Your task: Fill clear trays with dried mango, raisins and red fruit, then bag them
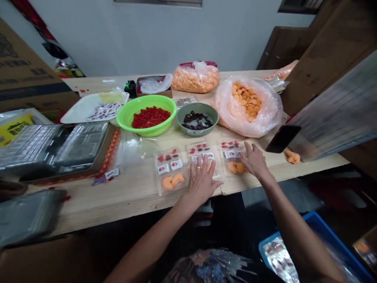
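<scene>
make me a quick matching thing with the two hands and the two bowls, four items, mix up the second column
Column one:
1. left hand
2. right hand
3. bright green bowl
4. grey-green bowl

Column two:
A. holds dark pieces
B. at the rightmost clear pack
C. holds red pieces
D. over the middle clear pack

Pairs: 1-D, 2-B, 3-C, 4-A
</scene>
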`<move>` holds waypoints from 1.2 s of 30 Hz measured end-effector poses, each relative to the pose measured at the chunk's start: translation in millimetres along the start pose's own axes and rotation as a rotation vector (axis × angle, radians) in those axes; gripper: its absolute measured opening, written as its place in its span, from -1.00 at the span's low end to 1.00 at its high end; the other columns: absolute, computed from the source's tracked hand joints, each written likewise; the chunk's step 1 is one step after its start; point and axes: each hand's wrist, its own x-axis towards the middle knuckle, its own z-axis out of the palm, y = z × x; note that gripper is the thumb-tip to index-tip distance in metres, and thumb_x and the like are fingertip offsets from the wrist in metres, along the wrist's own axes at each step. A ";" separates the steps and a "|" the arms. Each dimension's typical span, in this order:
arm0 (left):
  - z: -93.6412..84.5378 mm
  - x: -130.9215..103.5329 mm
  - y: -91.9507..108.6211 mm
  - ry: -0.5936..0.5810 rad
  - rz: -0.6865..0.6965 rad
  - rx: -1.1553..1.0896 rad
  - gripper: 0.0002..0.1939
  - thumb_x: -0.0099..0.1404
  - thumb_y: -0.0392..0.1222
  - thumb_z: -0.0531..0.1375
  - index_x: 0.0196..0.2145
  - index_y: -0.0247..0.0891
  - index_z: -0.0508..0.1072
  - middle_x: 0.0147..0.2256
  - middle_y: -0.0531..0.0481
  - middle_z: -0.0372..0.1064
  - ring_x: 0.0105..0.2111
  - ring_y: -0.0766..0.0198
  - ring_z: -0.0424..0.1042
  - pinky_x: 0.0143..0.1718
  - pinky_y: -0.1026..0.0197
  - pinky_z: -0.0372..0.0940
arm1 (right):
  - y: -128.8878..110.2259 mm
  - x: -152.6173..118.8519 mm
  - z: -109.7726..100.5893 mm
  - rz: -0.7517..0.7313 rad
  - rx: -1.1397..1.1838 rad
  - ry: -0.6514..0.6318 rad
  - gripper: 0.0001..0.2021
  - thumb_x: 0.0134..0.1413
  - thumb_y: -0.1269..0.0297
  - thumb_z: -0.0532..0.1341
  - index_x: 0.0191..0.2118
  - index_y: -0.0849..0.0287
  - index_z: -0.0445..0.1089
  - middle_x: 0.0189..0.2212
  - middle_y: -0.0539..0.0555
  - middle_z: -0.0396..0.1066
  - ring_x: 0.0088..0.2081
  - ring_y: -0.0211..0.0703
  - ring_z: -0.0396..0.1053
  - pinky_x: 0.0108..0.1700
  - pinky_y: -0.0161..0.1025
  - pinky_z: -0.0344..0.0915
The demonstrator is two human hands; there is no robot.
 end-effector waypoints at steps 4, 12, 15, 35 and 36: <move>-2.2 30.5 -6.0 -0.136 -0.205 -0.035 -0.22 0.43 0.21 0.05 0.42 -0.29 0.05 0.45 -0.39 -0.29 0.42 -0.41 -0.26 0.32 -0.39 -0.02 | 13.8 11.7 15.4 0.024 0.080 -0.072 -0.34 0.34 0.00 -0.09 0.47 0.12 -0.03 0.37 0.45 -0.03 0.26 0.48 0.18 0.14 0.35 0.20; 2.1 28.2 0.0 -0.038 -0.355 0.029 -0.30 0.48 0.01 -0.03 0.43 -0.42 -0.02 0.45 -0.42 -0.33 0.43 -0.34 -0.23 0.33 -0.33 0.01 | 5.1 36.1 9.0 -0.228 0.005 -0.081 -0.37 0.22 0.09 0.09 0.39 0.06 0.17 0.37 0.33 0.03 0.24 0.45 0.16 0.15 0.32 0.20; 6.1 39.5 -2.1 -0.052 -0.273 0.001 -0.28 0.47 0.12 -0.02 0.44 -0.25 -0.03 0.47 -0.31 -0.39 0.45 -0.28 -0.36 0.37 -0.38 -0.18 | -7.8 62.1 5.5 -0.330 -0.019 -0.132 -0.39 0.32 0.03 -0.01 0.43 0.02 0.09 0.42 0.30 -0.08 0.33 0.45 0.01 0.19 0.40 0.11; 16.2 11.6 69.3 -0.051 0.396 -0.011 -0.42 0.48 0.04 0.06 0.32 -0.32 0.17 0.39 -0.33 -0.01 0.39 -0.18 0.00 0.34 -0.21 0.07 | 17.4 62.7 23.3 -0.358 0.182 -0.114 -0.65 0.24 0.28 0.04 0.03 0.30 0.40 0.01 0.30 0.38 0.01 0.05 0.36 0.09 -0.13 0.26; 20.0 11.1 73.6 -0.039 0.385 0.007 -0.51 0.51 -0.07 0.01 0.30 -0.33 0.20 0.37 -0.32 0.05 0.38 -0.15 0.06 0.32 -0.19 0.11 | 19.8 63.2 22.3 -0.332 0.191 -0.117 -0.66 0.24 0.29 0.04 0.01 0.30 0.40 -0.04 0.29 0.41 -0.03 0.04 0.38 0.05 -0.13 0.28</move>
